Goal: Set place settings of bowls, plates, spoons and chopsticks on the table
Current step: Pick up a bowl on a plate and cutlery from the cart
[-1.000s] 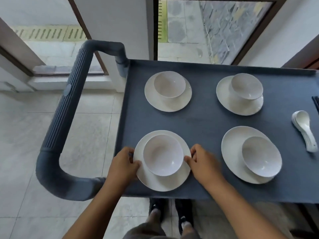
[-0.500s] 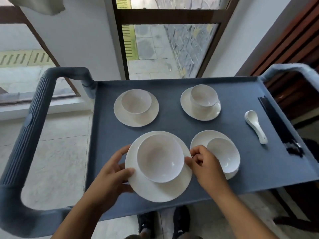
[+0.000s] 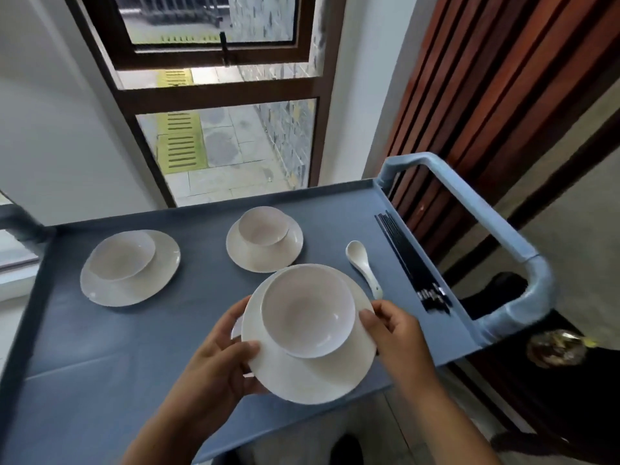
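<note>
Resting on a glossy white plate (image 3: 302, 370), a plain white bowl (image 3: 308, 310) is held above the blue cart tray (image 3: 100, 347), the plate's rim gripped by the left hand (image 3: 214, 367) and right hand (image 3: 399, 337).

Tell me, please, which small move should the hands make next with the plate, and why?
Probably carry it level away from the cart. Both hands, left and right, grip the plate by its rim, it seems lifted, and the bowl sits loose on it, so tilting could slide it.
</note>
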